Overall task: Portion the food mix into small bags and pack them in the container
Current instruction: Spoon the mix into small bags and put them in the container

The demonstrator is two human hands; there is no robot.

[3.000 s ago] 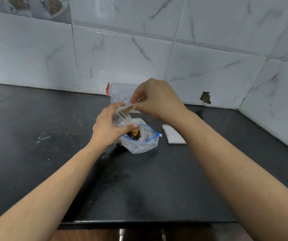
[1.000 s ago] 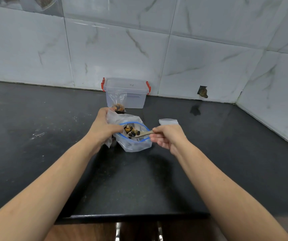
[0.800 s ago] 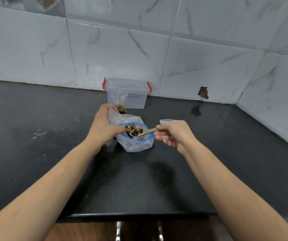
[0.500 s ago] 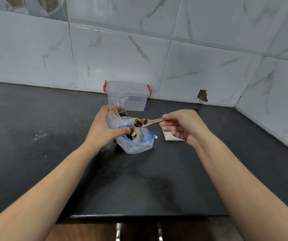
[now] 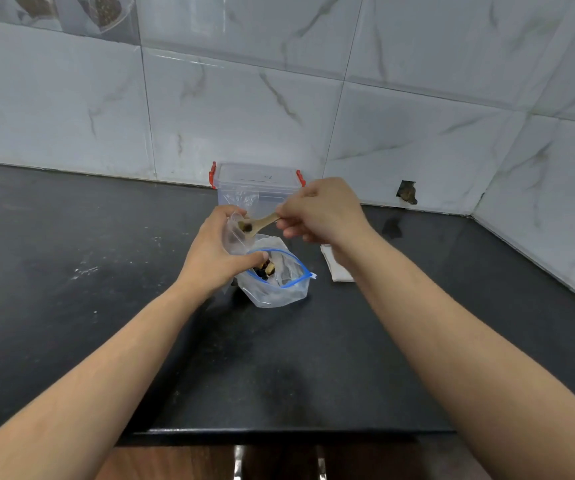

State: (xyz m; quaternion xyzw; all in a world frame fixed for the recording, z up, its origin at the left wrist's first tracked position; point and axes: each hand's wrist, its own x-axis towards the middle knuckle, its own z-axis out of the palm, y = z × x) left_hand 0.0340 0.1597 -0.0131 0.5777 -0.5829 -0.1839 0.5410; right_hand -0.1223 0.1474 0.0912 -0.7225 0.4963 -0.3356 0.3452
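A: Status, left to right, everything keyed off the big zip bag (image 5: 275, 278).

B: Left hand (image 5: 215, 252) sits at the big bag's left edge, fingers curled round a small clear bag (image 5: 235, 233) and holding its mouth up and open. The thumb reaches toward the big bag's blue rim. The small bag stands above and to the left of the big bag's mouth.

A: And the spoon?

B: The spoon (image 5: 257, 224) has its bowl at the small bag's mouth, with dark food pieces on it. Its handle runs right and slightly up into the right hand (image 5: 320, 211), which pinches the handle end between thumb and fingertips. That hand hovers above and to the right of the big bag.

A: So what's the key relation?

B: The spoon's long axis points left and a bit down into the small bag. The bowl looks just at or inside the opening, and I'd say the next move is a tip or roll. The risk I see is pieces missing the thin mouth.

A: Where's the rest?

B: Remaining food mix (image 5: 266, 268) is down in the big bag. The clear container (image 5: 256, 183) with red clips is behind the big bag, against the wall. A white packet (image 5: 338, 268) lies to the big bag's right on the counter (image 5: 106, 271).
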